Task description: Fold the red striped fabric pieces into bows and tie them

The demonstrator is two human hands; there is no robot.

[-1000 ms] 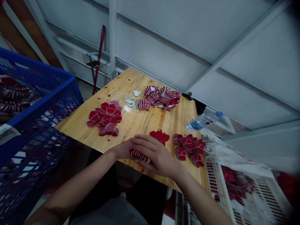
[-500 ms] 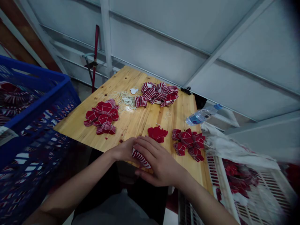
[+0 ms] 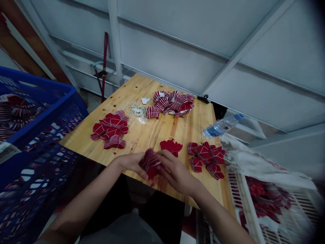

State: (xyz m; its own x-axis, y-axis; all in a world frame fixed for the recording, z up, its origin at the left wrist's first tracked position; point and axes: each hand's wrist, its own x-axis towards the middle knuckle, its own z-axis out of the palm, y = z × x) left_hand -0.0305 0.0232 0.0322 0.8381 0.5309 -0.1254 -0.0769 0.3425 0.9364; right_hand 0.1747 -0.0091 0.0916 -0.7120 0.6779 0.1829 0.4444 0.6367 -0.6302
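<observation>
My left hand (image 3: 132, 162) and my right hand (image 3: 175, 171) meet over the near edge of a wooden table (image 3: 149, 135). Between them they grip a stack of red heart-shaped cards (image 3: 149, 163), turned so its red face shows. Just beyond my fingers lies a small loose pile of red cards (image 3: 171, 146). Bundled red stacks (image 3: 207, 159) sit to the right of my right hand. Another group of bundles (image 3: 110, 130) lies to the left.
Loose rubber bands (image 3: 133, 110) and striped bundles (image 3: 172, 101) lie at the table's far side. A water bottle (image 3: 222, 126) rests at the right edge. A blue crate (image 3: 38, 135) stands left, a white crate (image 3: 266, 210) with more red cards right.
The stack lay flat under my hands, edge on; now both hands have lifted and turned it so its red face shows. The camera shifted slightly.
</observation>
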